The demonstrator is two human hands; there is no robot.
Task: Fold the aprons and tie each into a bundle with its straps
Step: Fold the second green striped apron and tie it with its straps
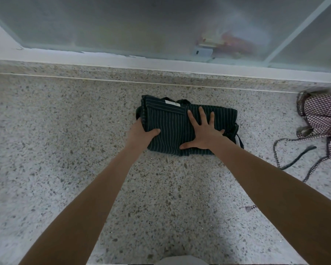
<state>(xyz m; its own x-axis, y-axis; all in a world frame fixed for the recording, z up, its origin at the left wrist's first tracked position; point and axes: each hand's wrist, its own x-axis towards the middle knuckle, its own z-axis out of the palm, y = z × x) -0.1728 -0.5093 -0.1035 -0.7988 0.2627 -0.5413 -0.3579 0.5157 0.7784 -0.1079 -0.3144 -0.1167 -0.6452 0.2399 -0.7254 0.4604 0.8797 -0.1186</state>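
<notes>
- The dark pinstriped apron (180, 127) lies folded into a compact rectangle on the speckled terrazzo floor (65, 150), directly under both hands.
- The left hand (143, 132) grips the apron's left edge: its thumb lies on top of the cloth and its fingers are curled under the stacked layers, out of sight.
- The right hand (203, 131) holds nothing; it lies flat with fingers spread, pressing the right half of the bundle against the floor.
- The step in hand looks like a further fold or roll, left side over toward the pressing palm.
- To do it well, the left grip should take all the layers together so none slips out, and carry them over in one sweep.
- The right palm should keep its weight on until the fold lands, then slide out toward its own side so the cloth is not dragged askew.
- A dark strap (239, 138) trails out just beyond the right hand's little-finger side; it should stay free outside the fold for tying.
- A white label (172, 103) shows on the far edge, beyond the fingertips.
- I cannot tell how many layers the left fingers hold, nor where the other strap runs.
- A checked apron (321, 119) lies well off to the right, unfolded and cut by the frame edge, its checked strap (275, 150) loose on the floor.
- Shapes behind the frosted glass panel (122, 25) ahead are too blurred to name.
</notes>
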